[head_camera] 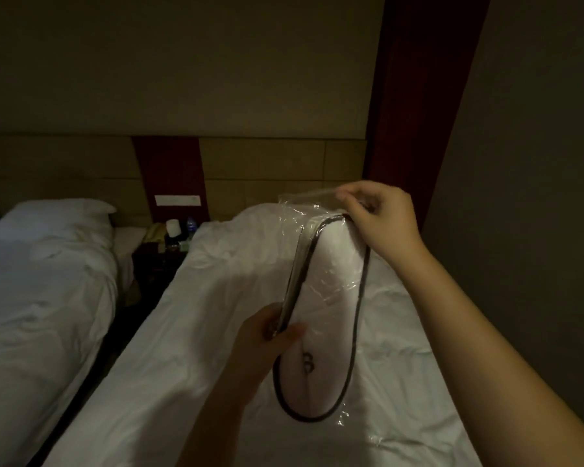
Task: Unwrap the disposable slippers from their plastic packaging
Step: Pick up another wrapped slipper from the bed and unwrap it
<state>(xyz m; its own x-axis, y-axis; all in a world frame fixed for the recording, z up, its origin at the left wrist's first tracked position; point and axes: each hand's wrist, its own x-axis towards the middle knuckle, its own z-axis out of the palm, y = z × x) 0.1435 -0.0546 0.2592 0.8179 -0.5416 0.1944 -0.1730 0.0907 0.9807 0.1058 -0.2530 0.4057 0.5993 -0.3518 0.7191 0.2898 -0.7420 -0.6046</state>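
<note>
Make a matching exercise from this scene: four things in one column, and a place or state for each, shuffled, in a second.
Things:
1. left hand
2. right hand
3. slippers
4. water bottle

Places or states:
A. stands on the nightstand between the two beds
B. pinches the top flap of the plastic packaging
C. grips the lower left edge of the pack
D. white with dark trim, still inside clear wrap

Pairs: 1-C, 2-B, 3-D, 4-A
</note>
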